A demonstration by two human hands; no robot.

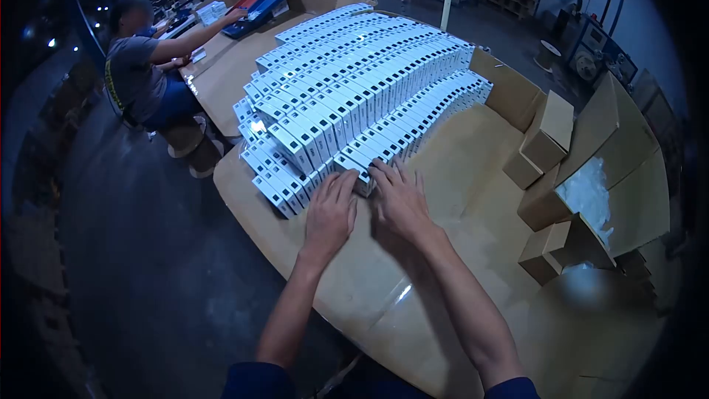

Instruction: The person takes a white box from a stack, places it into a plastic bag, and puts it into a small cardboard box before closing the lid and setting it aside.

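Note:
Long rows of small white boxes [347,96], each with a dark square on its top, stand packed together in stepped layers on the brown table. At the near end of the rows, my left hand [332,210] presses its bent fingers against the left side of a few white boxes [362,184]. From the other side, my right hand [399,196] curls its fingertips over the same boxes, so they sit between both hands. The undersides of the fingers and both thumbs are largely hidden.
Brown cardboard-covered table [458,229] extends to the right. Open cartons [546,133] stand at its right edge, with clear plastic bags [587,196] in one. At the far left a seated person [140,66] reaches toward a blue tray [258,13].

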